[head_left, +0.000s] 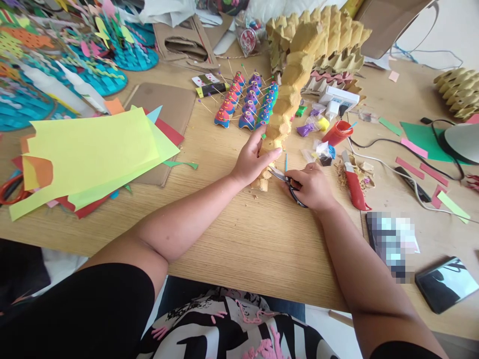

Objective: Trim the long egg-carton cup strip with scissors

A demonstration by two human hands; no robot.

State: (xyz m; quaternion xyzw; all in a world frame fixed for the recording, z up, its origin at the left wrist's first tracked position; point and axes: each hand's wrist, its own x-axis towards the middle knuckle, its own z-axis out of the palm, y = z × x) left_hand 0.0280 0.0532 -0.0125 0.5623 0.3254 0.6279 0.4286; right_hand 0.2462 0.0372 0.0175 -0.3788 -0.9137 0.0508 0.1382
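Yellow card makes a long, bumpy egg-tray strip [289,92], and it is in the middle, over the wooden desk [243,244]. The left hand [251,160] has its grip closed around the strip, near the end closest to the person. The right hand [312,187] has its grip wrapped around the black handles of some scissors [280,175]. The blades point left at the strip, just below the left thumb. How far they go into it is too small to tell.

Behind the left hand, three painted rows stand side by side: a red row [231,102], a purple row [250,103] and a blue and green row [268,104]. Thin sticks poke out of them. Farther back is a big pile of egg trays [344,37], and the strip hides some of it.

On the right are a red cup [337,133], a knife [355,187] with a red handle and a shiny black phone [447,284]. Yellow paper [93,142] lies on the left, with white glue bottles [84,89] behind it.
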